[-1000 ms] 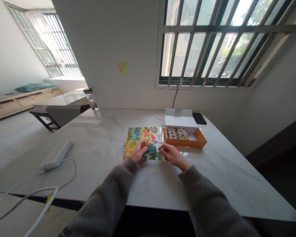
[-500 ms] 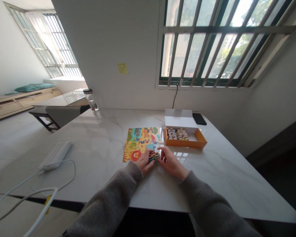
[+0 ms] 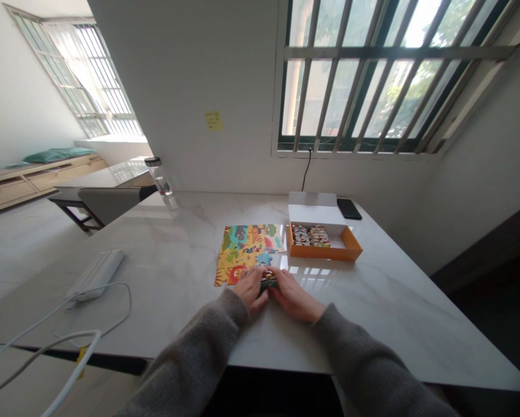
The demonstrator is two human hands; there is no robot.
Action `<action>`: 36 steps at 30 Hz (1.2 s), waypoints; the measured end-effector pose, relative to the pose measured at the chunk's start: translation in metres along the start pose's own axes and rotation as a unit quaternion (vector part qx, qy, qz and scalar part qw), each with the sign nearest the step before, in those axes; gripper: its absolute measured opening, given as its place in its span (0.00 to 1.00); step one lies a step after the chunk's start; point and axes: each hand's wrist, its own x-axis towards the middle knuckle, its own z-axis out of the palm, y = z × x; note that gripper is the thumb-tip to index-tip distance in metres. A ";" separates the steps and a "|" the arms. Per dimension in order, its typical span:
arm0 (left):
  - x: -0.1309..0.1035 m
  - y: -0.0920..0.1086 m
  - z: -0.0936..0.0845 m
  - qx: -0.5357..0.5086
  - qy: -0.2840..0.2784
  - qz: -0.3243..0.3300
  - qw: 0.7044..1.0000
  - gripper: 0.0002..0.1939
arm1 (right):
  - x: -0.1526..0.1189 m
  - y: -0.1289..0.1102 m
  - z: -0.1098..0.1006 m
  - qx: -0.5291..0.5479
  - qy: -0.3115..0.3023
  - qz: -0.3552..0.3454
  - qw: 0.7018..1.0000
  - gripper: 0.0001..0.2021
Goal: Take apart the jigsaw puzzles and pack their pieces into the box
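A small stack of puzzle pieces is squeezed between my two hands just above the white marbled table. My left hand closes on the stack from the left, and my right hand presses it from the right. Directly beyond my hands lies a partly assembled jigsaw puzzle, yellow with cartoon animals; its lower right corner is covered by my fingers. To the right of the puzzle, an orange box with its white lid raised holds rows of upright puzzle pieces.
A black phone lies behind the box. At the far left corner stands a clear bottle with a dark lid. On the left, a white power strip trails cables over the table's front edge. A yellow note sticks to the wall.
My right hand has moved left onto the stack, so both hands now press it from either side. The pieces look more evenly gathered. Puzzle and box stay put.
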 end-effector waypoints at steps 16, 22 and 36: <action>0.004 -0.090 -0.058 0.158 0.034 -0.156 0.974 0.23 | 0.002 0.003 -0.015 0.085 0.016 0.069 0.994 0.15; 0.005 -0.087 -0.052 0.216 0.033 -0.195 0.956 0.27 | 0.003 0.005 -0.010 0.071 0.025 0.055 0.996 0.16; 0.047 -0.083 -0.035 0.179 0.092 -0.300 0.932 0.27 | 0.003 0.001 -0.011 0.043 0.034 0.035 0.998 0.16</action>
